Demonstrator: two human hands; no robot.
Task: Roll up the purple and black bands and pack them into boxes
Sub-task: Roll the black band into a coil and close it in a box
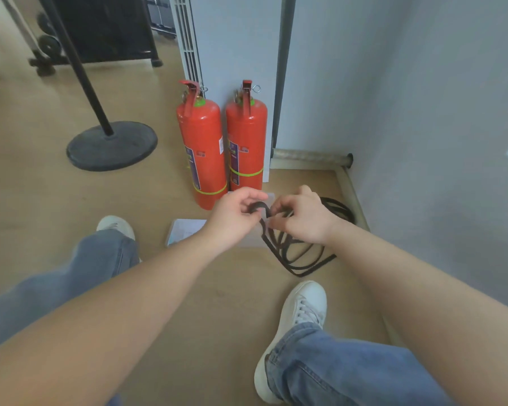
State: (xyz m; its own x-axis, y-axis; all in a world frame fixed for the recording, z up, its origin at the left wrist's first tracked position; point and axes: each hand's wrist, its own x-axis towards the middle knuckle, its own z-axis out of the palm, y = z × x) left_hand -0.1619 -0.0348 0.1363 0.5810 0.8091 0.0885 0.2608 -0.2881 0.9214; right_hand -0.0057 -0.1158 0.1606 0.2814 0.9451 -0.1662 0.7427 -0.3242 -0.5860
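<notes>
Forearms both reach fwd and down, wrists angled inward, so the left hand (232,218) and right hand (304,219) meet low over the floor (223,303), just in front of two red fire extinguishers (201,148). L thumb and fingers pinch the curled end of the black band (258,204); R fingers curl round the strap right beside it. Rest of band drops from btwn the hands and lies in loose loops on the floor under and right of the R hand, near the wall (423,142); pale flat item beneath the hands is prob a clear box (185,230), too blurred to be sure.
</notes>
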